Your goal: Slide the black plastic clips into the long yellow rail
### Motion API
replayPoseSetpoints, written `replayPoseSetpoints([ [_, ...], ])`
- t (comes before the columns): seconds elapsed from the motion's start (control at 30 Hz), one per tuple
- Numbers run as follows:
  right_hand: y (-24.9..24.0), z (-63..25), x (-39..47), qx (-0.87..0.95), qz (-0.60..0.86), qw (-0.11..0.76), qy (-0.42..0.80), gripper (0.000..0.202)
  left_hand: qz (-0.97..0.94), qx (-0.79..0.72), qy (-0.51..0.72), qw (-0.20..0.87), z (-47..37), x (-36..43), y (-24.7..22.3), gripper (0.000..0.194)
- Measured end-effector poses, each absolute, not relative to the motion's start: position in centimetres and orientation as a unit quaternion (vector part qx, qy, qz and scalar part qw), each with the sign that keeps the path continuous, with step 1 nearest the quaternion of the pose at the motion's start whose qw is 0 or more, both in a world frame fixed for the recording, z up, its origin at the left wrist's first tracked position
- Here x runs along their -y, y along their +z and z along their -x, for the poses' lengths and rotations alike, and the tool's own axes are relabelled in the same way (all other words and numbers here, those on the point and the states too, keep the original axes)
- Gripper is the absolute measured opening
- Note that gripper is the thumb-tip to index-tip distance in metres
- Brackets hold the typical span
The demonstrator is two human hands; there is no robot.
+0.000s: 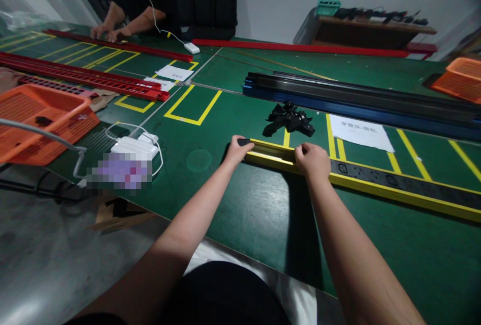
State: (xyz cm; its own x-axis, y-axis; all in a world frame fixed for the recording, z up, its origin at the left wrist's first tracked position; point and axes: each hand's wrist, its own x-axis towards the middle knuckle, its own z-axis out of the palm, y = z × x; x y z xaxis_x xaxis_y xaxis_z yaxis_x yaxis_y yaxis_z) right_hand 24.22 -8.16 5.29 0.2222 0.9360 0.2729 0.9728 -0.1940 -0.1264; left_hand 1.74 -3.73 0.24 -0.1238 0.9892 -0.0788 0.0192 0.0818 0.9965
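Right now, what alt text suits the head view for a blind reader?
Left hand at the end of a yellow rail on a green table; right hand curled over it, beside black sockets. Beyond lie black parts and blue-black rails; back left, a co-worker's hands are at a red rail.

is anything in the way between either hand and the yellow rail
Nothing visible. The left hand is at the rail's near-left end, and the right hand is on it beside the sockets. The black parts lie on the table beyond the rail, not between.
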Motion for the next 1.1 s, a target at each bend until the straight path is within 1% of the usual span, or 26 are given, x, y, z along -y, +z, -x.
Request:
replayPoseSetpoints([
  [0.07,5.2,-24.2,8.2,0.621,0.768,0.141,-0.070,0.037,-0.459,-0.558,0.500,0.477,-1.9,3.6,0.2,0.040],
  [0.27,5.2,-24.3,8.1,0.616,0.773,0.137,-0.068,0.037,-0.483,-0.587,0.473,0.445,-1.8,3.6,0.8,0.028],
  [0.5,5.4,-24.2,8.1,0.608,0.780,0.132,-0.061,0.037,-0.519,-0.590,0.438,0.437,-1.3,3.7,1.6,0.028],
  [0.73,5.5,-24.2,8.1,0.607,0.782,0.132,-0.050,0.038,-0.556,-0.562,0.405,0.459,-0.9,3.7,2.1,0.030],
  [0.8,5.5,-24.2,8.1,0.610,0.780,0.133,-0.049,0.037,-0.565,-0.558,0.397,0.460,-0.9,3.7,2.0,0.033],
  [0.87,5.5,-24.2,8.1,0.611,0.779,0.133,-0.050,0.036,-0.565,-0.560,0.405,0.451,-0.9,3.7,1.7,0.040],
  [1.0,5.5,-24.3,8.1,0.612,0.779,0.123,-0.053,0.036,-0.504,-0.559,0.490,0.440,-1.0,3.4,1.1,0.059],
  [1.1,5.4,-24.1,8.1,0.619,0.774,0.122,-0.049,0.036,-0.471,-0.490,0.523,0.513,-1.5,3.2,0.9,0.065],
])
